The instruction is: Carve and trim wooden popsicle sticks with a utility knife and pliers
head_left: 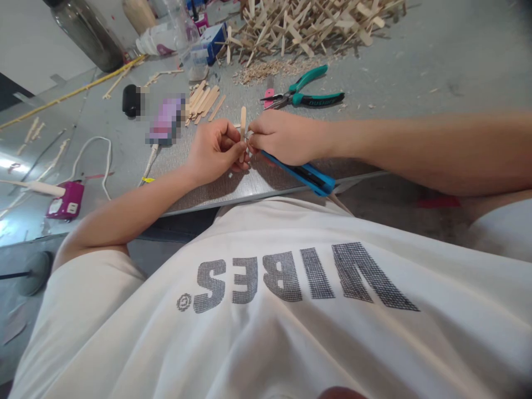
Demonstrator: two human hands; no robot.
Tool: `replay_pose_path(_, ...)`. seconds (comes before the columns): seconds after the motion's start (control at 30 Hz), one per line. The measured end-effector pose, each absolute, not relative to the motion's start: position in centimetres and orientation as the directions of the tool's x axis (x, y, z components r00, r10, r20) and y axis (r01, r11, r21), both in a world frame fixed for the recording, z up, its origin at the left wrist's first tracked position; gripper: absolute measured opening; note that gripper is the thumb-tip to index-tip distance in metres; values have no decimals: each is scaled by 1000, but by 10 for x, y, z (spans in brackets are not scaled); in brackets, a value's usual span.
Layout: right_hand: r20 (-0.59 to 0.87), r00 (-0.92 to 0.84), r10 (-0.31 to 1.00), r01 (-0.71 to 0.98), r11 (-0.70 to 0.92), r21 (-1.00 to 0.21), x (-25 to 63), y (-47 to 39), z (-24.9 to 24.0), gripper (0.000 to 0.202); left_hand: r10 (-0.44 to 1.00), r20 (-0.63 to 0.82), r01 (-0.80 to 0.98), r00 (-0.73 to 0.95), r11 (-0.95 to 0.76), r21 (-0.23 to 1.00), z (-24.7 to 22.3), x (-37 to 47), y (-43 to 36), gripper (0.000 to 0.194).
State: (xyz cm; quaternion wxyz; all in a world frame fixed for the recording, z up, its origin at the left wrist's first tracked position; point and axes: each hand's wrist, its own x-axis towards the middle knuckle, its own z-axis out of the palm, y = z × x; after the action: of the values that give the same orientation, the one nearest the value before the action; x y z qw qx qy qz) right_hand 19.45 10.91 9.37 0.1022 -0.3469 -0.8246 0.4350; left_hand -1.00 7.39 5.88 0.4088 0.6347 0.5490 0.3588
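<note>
A wooden craft stick stands nearly upright between the fingers of my left hand, over the front edge of the table. My right hand is closed around a blue utility knife, whose handle sticks out below the palm toward me. Its front end meets the stick where my two hands come together, and the blade itself is hidden by the fingers. Beyond my left hand lies a small stack of craft sticks. Green-handled needle-nose pliers rest just past my right hand.
A big heap of craft-stick pieces sits at the back, with wood shavings before it. Leftward are a blurred phone, a black case, a white cable, a purple device and a dark bottle.
</note>
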Motion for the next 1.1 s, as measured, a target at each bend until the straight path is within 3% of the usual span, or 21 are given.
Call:
replay_pose_path(0.23, -219, -743, 632, 430, 201, -880, 198, 116, 89, 32, 988, -2, 403, 152, -60, 913, 61, -10, 72, 33)
replay_pose_path(0.63, -95, -781, 617, 312, 254, -916, 201, 126, 85, 42, 987, 32, 371, 158, -89, 924, 63, -20, 80, 35)
replay_pose_path(0.9, 20, -881, 473, 157, 331, -930, 209, 151, 65, 30, 963, 74, 274, 259, -147, 950, 52, -23, 88, 30)
replay_pose_path(1.1, 34, -868, 495, 144, 317, -937, 206, 148, 69, 30, 955, 176, 186, 239, -223, 957, 53, -17, 84, 22)
